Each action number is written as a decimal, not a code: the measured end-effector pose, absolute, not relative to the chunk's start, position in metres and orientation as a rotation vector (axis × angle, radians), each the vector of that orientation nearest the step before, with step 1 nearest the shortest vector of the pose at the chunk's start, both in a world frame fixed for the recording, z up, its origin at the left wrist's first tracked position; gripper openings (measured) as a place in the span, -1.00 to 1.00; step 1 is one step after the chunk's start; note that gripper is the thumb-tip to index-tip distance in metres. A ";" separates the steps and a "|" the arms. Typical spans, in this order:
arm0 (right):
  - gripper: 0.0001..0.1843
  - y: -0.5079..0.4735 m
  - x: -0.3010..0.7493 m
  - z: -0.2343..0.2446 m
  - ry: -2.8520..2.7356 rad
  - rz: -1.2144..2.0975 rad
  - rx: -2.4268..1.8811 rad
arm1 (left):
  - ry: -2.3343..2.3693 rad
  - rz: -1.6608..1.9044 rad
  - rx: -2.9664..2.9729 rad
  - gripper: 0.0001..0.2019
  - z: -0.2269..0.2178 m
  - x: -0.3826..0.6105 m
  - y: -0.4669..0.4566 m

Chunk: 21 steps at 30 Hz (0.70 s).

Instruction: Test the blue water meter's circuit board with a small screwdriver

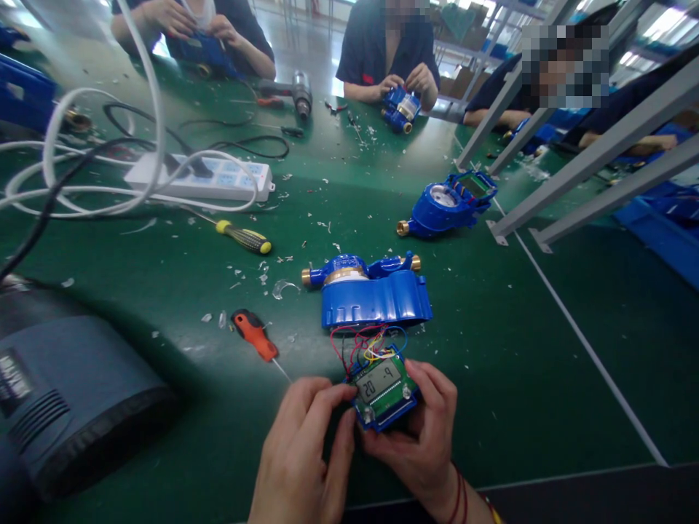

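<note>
In front of me my right hand [420, 418] grips a green circuit board with an LCD screen [381, 381] from its right side and below. The board sits in a blue frame, and its screen shows digits. My left hand [309, 444] has its index finger and thumb closed on the board's left edge. Thin red, black, yellow, white and blue wires [365, 343] run from the board to the blue water meter [376, 300] lying just beyond it. That meter has brass threaded ends. Left of it lies an orange and black screwdriver [255, 336], its tip hidden near my left hand.
A yellow and black screwdriver [244, 237], a white power strip [207, 178] and looped cables lie to the left. A large grey-blue power tool [81, 386] fills the near left. Another meter [445, 207] stands right, near metal posts [595, 138]. Co-workers handle meters across the table.
</note>
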State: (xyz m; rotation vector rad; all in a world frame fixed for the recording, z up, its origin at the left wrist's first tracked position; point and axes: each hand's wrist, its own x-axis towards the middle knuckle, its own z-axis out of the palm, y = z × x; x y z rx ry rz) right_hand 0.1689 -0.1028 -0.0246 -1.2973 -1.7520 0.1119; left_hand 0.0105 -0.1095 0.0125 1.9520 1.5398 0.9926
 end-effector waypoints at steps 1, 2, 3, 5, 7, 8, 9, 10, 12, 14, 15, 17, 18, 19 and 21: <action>-0.24 -0.102 0.169 -0.024 -1.744 0.099 -1.303 | 1.548 0.994 1.948 -0.83 0.013 0.011 -0.110; -0.23 -0.102 0.168 -0.024 -1.731 0.089 -1.313 | 1.553 1.000 1.945 -0.82 0.014 0.011 -0.111; -0.22 -0.101 0.168 -0.024 -1.719 0.083 -1.322 | 1.552 1.012 1.946 -0.82 0.014 0.010 -0.112; -0.19 -0.100 0.168 -0.024 -1.698 0.080 -1.336 | 1.575 1.052 1.949 -0.82 0.013 0.008 -0.113; -0.18 -0.099 0.169 -0.025 -1.684 0.091 -1.347 | 1.673 1.050 1.994 -0.83 0.010 0.004 -0.111; -0.19 -0.098 0.169 -0.025 -1.680 0.101 -1.350 | 1.738 1.030 2.031 -0.83 0.007 0.001 -0.109; -0.19 -0.098 0.169 -0.025 -1.675 0.117 -1.352 | 1.799 0.998 2.081 -0.81 0.004 -0.003 -0.106; -0.19 -0.098 0.169 -0.026 -1.664 0.143 -1.356 | 1.852 0.947 2.144 -0.78 0.001 -0.008 -0.102; -0.18 -0.099 0.169 -0.026 -1.639 0.222 -1.355 | 1.928 0.820 2.270 -0.67 -0.007 -0.019 -0.092; -0.18 -0.100 0.171 -0.026 -1.602 0.376 -1.344 | 1.975 0.671 2.371 -0.54 -0.014 -0.031 -0.081; -0.17 -0.100 0.174 -0.026 -1.583 0.479 -1.331 | 1.988 0.599 2.411 -0.50 -0.017 -0.038 -0.077; -0.15 -0.098 0.183 -0.025 -1.558 0.672 -1.291 | 1.990 0.506 2.458 -0.49 -0.020 -0.051 -0.069; -0.15 -0.097 0.190 -0.024 -1.565 0.745 -1.273 | 1.981 0.473 2.476 -0.50 -0.021 -0.057 -0.067; -0.15 -0.095 0.198 -0.023 -1.590 0.787 -1.265 | 1.967 0.448 2.491 -0.52 -0.021 -0.063 -0.065; -0.18 -0.089 0.214 -0.020 -1.701 0.831 -1.287 | 1.928 0.439 2.484 -0.54 -0.020 -0.071 -0.064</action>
